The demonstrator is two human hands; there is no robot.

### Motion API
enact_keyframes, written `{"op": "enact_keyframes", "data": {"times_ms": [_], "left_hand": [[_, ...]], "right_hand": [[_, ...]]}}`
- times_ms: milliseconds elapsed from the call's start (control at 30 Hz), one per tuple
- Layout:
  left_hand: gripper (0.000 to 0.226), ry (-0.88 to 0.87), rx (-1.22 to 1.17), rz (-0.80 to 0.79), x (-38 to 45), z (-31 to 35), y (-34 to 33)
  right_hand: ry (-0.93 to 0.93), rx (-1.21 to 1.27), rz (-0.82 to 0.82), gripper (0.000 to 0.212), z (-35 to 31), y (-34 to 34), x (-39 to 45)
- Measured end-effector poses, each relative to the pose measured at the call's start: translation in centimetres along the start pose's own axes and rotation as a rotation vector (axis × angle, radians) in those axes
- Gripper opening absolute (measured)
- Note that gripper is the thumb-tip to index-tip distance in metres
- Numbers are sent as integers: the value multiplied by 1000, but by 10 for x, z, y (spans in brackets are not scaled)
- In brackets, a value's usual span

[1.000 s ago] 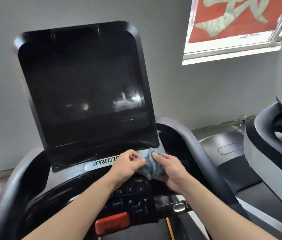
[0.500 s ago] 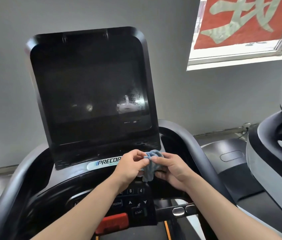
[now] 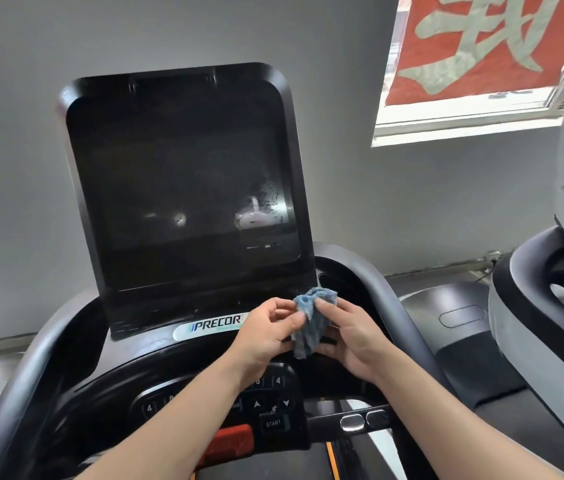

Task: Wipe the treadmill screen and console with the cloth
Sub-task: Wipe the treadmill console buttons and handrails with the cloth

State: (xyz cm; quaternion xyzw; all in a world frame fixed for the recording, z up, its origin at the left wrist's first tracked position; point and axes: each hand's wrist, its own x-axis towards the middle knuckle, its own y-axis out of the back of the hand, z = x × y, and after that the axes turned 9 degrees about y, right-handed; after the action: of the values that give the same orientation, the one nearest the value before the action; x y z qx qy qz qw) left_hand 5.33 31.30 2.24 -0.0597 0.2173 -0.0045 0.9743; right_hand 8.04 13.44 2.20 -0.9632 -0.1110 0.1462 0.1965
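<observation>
A small blue-grey cloth (image 3: 310, 320) is bunched between my two hands, just below the lower right corner of the screen. My left hand (image 3: 266, 336) pinches its left side with thumb and fingers. My right hand (image 3: 350, 336) holds its right side and cups it from beneath. The treadmill screen (image 3: 183, 188) is large, black and switched off, with smears and speckles near its lower right. Under it lies the black console (image 3: 273, 403) with a keypad, a START button and a red stop bar, partly hidden by my left forearm.
Curved grey handrails (image 3: 391, 306) frame the console on both sides. A second machine (image 3: 547, 306) stands close on the right. A grey wall is behind, with a window and a red banner (image 3: 481, 46) at the upper right.
The view has tilted down a little, so the screen sits lower in frame. My hands have drawn slightly apart, and the cloth now hangs more loosely between them.
</observation>
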Motion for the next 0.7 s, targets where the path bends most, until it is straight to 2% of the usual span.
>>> {"op": "enact_keyframes", "data": {"times_ms": [100,167,233,300,500,567,700], "left_hand": [[57,-30,157,-26,-2,-2,-3],[69,21,49,-84,-4,-4,-4],[63,87,-104,-172,-10,-3,-3],[59,121,-143,-204,-15,-6,2],[39,83,-56,-26,-16,-25,14],[21,76,-16,6,-18,-25,19],[5,63,7,-24,-21,-19,31]], "right_hand": [[-16,1,20,30,0,-1,-2],[-34,21,38,33,0,1,-4],[-60,31,36,36,-1,2,-7],[-94,50,20,39,-2,2,-11],[-58,70,-82,42,9,-8,-25],[-32,35,-82,39,15,-11,-29],[25,33,52,32,28,-17,-36]]}}
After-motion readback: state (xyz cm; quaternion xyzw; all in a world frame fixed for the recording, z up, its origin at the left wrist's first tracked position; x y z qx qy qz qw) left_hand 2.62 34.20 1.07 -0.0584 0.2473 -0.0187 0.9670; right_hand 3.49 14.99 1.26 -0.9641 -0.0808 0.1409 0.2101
